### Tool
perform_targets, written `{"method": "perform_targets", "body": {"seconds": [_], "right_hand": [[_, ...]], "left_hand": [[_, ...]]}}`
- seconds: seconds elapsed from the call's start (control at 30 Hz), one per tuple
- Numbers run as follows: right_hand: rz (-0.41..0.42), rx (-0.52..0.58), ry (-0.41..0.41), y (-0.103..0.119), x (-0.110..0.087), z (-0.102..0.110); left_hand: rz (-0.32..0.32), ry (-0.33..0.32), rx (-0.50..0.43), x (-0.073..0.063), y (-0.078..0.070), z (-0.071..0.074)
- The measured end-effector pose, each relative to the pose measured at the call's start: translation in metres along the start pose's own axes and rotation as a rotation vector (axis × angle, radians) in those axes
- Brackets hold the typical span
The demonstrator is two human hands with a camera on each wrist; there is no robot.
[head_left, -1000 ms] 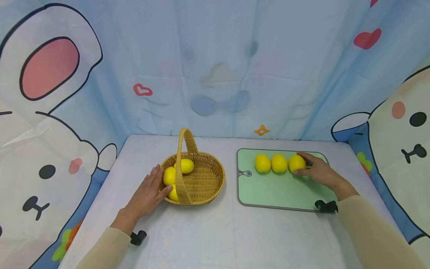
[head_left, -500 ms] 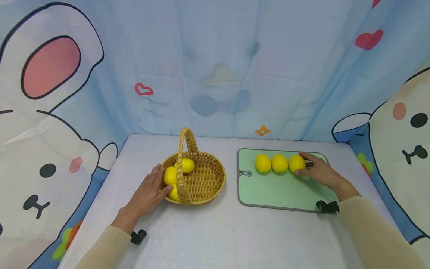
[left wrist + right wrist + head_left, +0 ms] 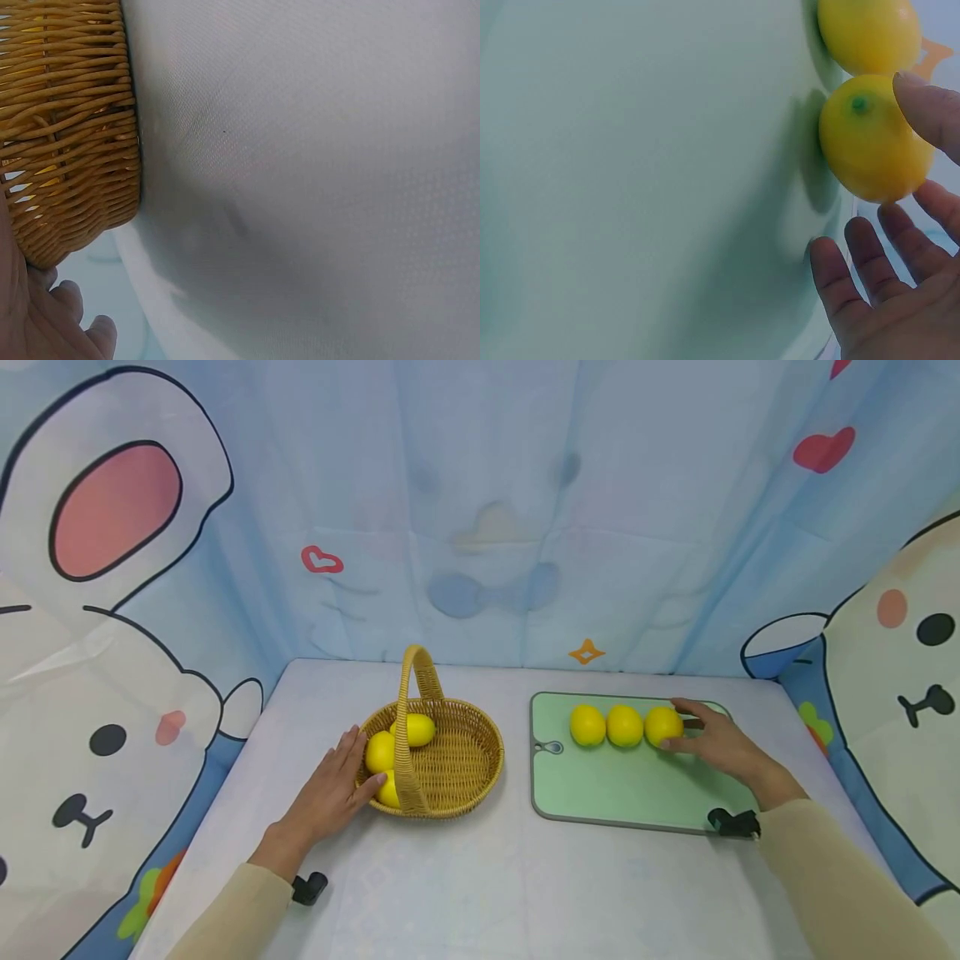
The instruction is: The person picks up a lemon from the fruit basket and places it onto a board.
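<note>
In the head view, my left hand (image 3: 330,793) lies along the left side of a wicker basket (image 3: 457,768), its fingers straight and its thumb over the rim at the front lemon. Three yellow lemons (image 3: 380,752) sit in the basket's left part, partly behind the handle. A row of three more lemons (image 3: 624,726) stands on a pale green cutting board (image 3: 600,789). Beside the rightmost lemon (image 3: 663,727) is my right hand (image 3: 720,743), loosely spread. In the right wrist view, the thumb overlaps that lemon (image 3: 870,142) and the index fingertip is at its edge.
A white cloth covers the table (image 3: 480,885). Behind it hangs a light blue curtain (image 3: 495,485) printed with cartoon animals. The board lies right of the basket, with bare cloth between them. Each wrist carries a small black camera (image 3: 309,888).
My right hand has drawn slightly to the right, its fingertips loosening from the rightmost lemon, which stays in the row. My left hand and the basket have not moved.
</note>
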State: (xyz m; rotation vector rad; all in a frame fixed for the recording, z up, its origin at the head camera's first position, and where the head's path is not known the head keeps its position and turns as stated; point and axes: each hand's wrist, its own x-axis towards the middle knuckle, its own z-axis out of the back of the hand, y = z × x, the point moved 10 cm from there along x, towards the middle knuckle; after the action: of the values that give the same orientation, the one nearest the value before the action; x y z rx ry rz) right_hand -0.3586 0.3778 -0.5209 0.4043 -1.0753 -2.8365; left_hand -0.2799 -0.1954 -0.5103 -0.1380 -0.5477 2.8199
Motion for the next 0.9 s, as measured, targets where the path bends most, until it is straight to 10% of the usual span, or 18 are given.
{"method": "perform_targets", "body": {"seconds": [0.37, 0.9], "right_hand": [[0.051, -0.006, -0.079, 0.020, -0.010, 0.010], [0.350, 0.121, -0.155, 0.170, -0.014, -0.037]], "left_hand": [[-0.007, 0.002, -0.007, 0.000, -0.001, 0.000], [-0.043, -0.032, 0.060, -0.001, -0.004, 0.008]]}}
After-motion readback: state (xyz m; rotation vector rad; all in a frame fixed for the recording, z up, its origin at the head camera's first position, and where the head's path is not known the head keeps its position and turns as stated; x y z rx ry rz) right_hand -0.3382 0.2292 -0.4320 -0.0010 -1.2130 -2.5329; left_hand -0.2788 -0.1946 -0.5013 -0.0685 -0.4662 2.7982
